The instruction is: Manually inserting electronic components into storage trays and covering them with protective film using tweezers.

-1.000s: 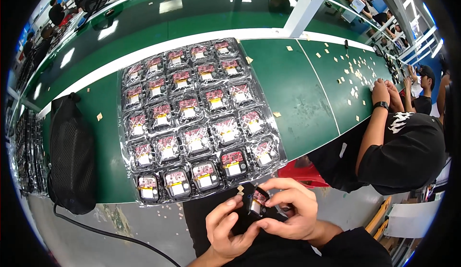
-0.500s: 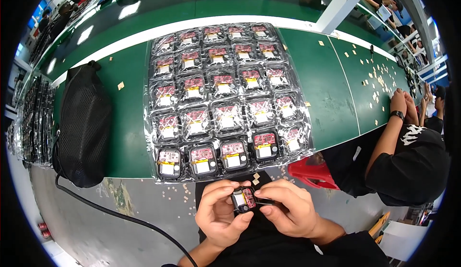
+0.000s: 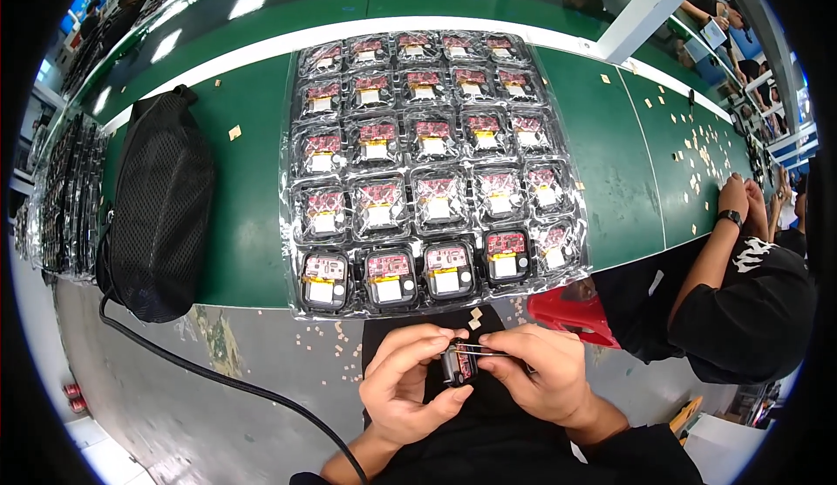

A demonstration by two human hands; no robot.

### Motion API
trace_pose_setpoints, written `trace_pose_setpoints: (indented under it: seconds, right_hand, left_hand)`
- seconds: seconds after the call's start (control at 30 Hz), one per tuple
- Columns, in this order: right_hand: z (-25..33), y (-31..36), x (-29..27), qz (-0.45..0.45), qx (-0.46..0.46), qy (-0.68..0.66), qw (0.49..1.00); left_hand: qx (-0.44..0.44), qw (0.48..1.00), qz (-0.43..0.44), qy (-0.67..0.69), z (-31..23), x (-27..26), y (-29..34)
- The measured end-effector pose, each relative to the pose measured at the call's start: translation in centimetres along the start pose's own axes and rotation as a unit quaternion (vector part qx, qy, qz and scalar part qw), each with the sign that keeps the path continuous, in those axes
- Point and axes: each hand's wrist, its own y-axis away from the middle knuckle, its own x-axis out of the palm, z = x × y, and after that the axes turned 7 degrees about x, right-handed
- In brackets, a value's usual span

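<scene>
My left hand (image 3: 399,389) is closed on a small black device case (image 3: 455,370) with a red circuit board inside, holding it between thumb and fingers above my lap. The case is tilted, so its board shows only in part. Pinched in my right hand (image 3: 547,380) is a pair of metal tweezers (image 3: 475,347), whose tips reach the upper part of the case. Whether the tips grip anything is too small to tell. Just beyond both hands lies a clear plastic tray (image 3: 288,215) with rows of similar cases, each with a red board and a white block.
The tray rests on a green workbench (image 3: 248,249). At left stand a black mesh bag (image 3: 166,215) with a black cable (image 3: 235,389) and stacked trays (image 3: 65,197). On the right, a co-worker (image 3: 741,310) sits beside a red stool (image 3: 571,315); small tan pieces (image 3: 697,149) lie scattered.
The case has tipped in my left hand, so less of its inside shows. The tweezers have shifted over its upper part. The view has moved slightly, with the bench appearing farther right.
</scene>
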Motion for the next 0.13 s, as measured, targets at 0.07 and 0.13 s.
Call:
trace_pose_setpoints:
  seconds: [0.07, 0.13]
  right_hand:
    - [-0.3, -0.01, 0.09, 0.011, -0.011, 0.003, 1.0]
    - [-0.35, 0.04, 0.08, 0.021, -0.014, 0.008, 1.0]
  left_hand:
    - [-0.008, 1.0, 0.006, -0.022, 0.04, -0.24, 0.26]
    - [0.011, 0.999, 0.029, -0.042, 0.17, -0.57, 0.26]
